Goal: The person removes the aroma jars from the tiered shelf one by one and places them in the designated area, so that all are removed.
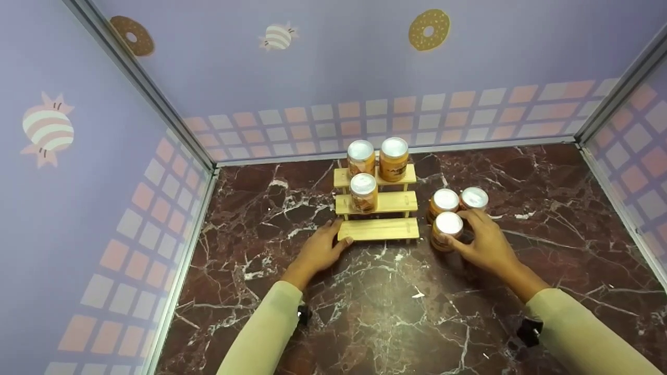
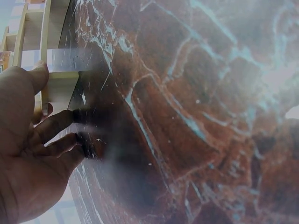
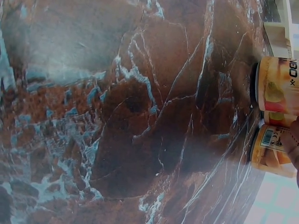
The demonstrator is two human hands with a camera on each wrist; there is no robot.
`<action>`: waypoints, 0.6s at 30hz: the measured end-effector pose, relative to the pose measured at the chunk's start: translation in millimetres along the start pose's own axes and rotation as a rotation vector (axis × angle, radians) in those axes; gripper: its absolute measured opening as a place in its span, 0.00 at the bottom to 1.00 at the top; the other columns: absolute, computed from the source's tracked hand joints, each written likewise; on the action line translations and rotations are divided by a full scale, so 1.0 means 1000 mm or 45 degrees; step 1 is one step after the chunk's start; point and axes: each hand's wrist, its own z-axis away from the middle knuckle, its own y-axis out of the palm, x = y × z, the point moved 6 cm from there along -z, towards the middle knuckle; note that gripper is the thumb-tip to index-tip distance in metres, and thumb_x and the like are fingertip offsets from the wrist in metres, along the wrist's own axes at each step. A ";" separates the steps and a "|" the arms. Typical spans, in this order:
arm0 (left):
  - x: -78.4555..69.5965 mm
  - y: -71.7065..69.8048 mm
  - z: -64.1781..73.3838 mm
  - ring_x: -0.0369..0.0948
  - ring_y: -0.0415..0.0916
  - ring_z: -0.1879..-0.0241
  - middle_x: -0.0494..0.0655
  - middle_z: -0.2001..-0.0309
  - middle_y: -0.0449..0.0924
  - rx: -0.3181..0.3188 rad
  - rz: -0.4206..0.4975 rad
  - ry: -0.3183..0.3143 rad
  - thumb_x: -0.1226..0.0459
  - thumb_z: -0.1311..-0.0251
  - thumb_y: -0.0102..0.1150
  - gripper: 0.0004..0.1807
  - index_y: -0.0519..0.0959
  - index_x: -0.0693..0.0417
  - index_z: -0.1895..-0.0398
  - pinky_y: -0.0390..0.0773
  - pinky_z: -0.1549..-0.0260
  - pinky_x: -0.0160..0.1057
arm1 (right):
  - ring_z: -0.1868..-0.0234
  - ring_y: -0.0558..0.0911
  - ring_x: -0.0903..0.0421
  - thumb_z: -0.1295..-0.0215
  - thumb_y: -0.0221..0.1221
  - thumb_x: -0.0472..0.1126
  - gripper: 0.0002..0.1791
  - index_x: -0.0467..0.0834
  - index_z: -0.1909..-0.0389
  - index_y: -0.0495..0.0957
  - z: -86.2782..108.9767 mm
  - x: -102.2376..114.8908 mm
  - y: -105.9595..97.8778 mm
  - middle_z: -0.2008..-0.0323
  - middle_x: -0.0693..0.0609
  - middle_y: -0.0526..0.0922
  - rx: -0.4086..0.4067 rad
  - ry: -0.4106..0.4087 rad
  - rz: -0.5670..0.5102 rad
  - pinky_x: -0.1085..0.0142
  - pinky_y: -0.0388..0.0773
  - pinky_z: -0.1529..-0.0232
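Note:
A three-step wooden rack (image 1: 388, 229) stands on the marbled surface. Two orange cans with silver lids, one a can with dark lettering (image 1: 394, 161), sit on its top step, and another can (image 1: 363, 195) on the left of the middle step. My left hand (image 1: 319, 249) pinches the lowest step's left end between thumb and fingers; in the left wrist view the other fingers curl near the surface. To the right of the rack, my right hand (image 1: 487, 242) grips the front can (image 1: 447, 232) of a group of three. Two cans, including a rear can (image 1: 474, 198), stand close behind it.
Purple patterned panels (image 1: 333, 62) enclose the back and both sides, meeting the dark red marbled surface (image 1: 375, 302) along pale metal edging (image 1: 193, 229). The rack stands close to the back panel.

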 end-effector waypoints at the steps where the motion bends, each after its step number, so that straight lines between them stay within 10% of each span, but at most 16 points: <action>1: 0.000 0.000 0.000 0.59 0.66 0.17 0.63 0.16 0.66 -0.005 0.002 0.004 0.28 0.22 0.45 0.49 0.60 0.46 0.10 0.70 0.20 0.62 | 0.42 0.86 0.32 0.38 0.81 0.44 0.32 0.31 0.40 0.81 0.000 0.000 0.000 0.44 0.33 0.86 -0.001 -0.002 -0.003 0.34 0.83 0.40; 18: -0.002 -0.001 0.002 0.60 0.67 0.17 0.64 0.16 0.65 -0.009 -0.007 0.027 0.25 0.23 0.40 0.51 0.59 0.46 0.10 0.72 0.21 0.63 | 0.38 0.84 0.30 0.37 0.80 0.45 0.33 0.31 0.39 0.81 0.000 -0.003 0.000 0.41 0.32 0.85 0.040 0.000 -0.002 0.33 0.80 0.36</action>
